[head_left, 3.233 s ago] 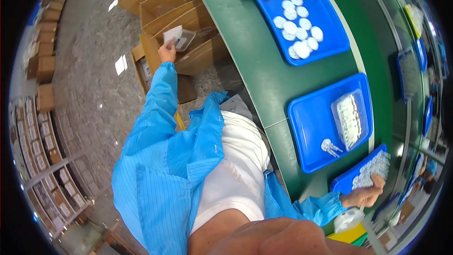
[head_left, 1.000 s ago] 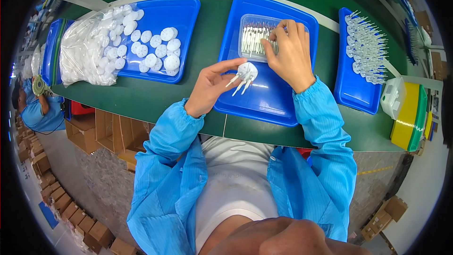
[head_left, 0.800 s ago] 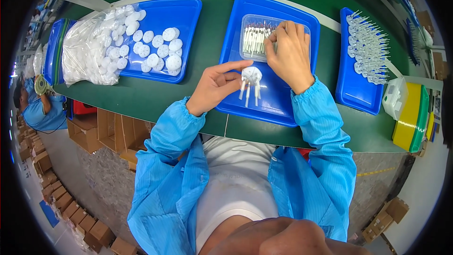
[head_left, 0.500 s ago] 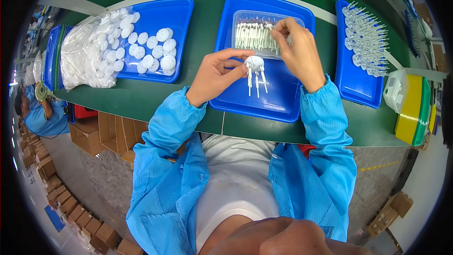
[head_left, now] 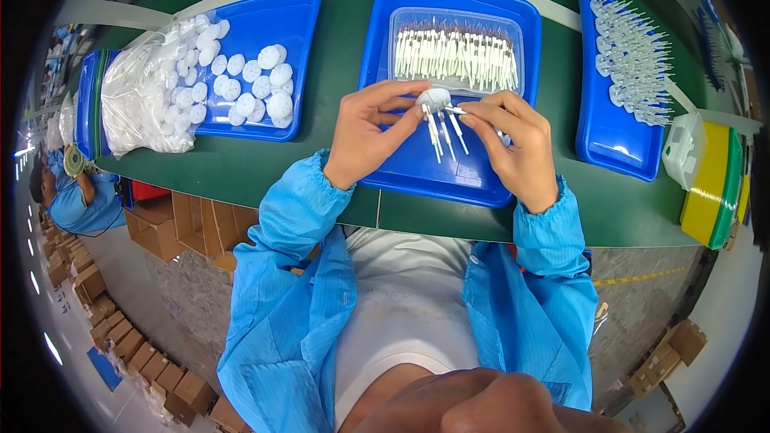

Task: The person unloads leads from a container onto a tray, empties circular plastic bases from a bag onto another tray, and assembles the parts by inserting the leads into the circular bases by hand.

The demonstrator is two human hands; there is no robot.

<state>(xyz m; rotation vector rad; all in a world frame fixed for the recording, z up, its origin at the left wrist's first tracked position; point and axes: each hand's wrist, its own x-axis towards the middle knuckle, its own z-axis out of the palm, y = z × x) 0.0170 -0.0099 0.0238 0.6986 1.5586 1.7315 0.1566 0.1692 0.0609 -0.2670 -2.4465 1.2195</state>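
Observation:
My left hand [head_left: 367,132] pinches a small white round disc [head_left: 435,98] above the middle blue tray [head_left: 413,170]. Several thin white sticks [head_left: 438,136] hang down from the disc. At the disc's right side, my right hand [head_left: 517,144] grips another thin white stick [head_left: 455,111] between thumb and fingers; its end is at the disc, but I cannot tell whether it is inserted. Just beyond both hands, a clear plastic container [head_left: 401,84] holds rows of white sticks [head_left: 457,56] with dark upper ends. Some small pale thing behind my right fingers is mostly hidden.
At left, another blue tray [head_left: 301,20] carries loose white discs [head_left: 261,84] and a clear plastic bag [head_left: 140,100] of them. The right blue tray [head_left: 613,148] holds discs bristling with sticks [head_left: 634,60]. Beside it stand a clear box [head_left: 684,150] and a yellow-green container [head_left: 710,184]. Another person [head_left: 76,196] sits far left.
My right hand has come from the stick container down to the disc, bringing a stick. My left hand still holds the disc in nearly the same place. The view has shifted slightly.

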